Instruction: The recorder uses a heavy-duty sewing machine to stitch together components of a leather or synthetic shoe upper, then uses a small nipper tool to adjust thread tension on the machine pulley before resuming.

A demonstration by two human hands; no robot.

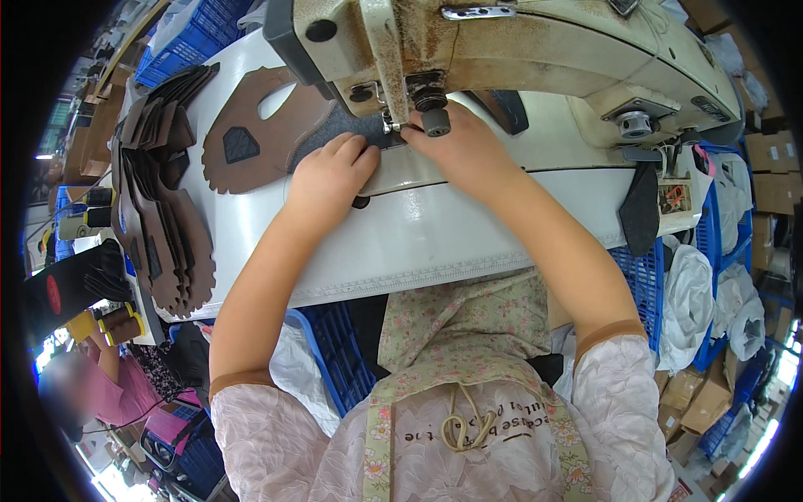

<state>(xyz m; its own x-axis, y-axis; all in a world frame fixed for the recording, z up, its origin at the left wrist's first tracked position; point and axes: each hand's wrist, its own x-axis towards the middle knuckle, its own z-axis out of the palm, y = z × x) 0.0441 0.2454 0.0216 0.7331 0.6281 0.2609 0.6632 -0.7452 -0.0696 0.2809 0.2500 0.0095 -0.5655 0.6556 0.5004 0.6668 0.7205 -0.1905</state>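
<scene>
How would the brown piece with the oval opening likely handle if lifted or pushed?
Probably light: the brown piece looks like a thin sheet. It would likely bend rather than stay rigid, since similar pieces in the stack at left curve and fan. Pushed, it might slide easily, as the white tabletop looks smooth and glossy.

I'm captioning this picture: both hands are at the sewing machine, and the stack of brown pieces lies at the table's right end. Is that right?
Not quite: the stack of brown pieces lies at the left end of the table, as the head view shows. The left hand and right hand are indeed at the sewing machine.
</scene>
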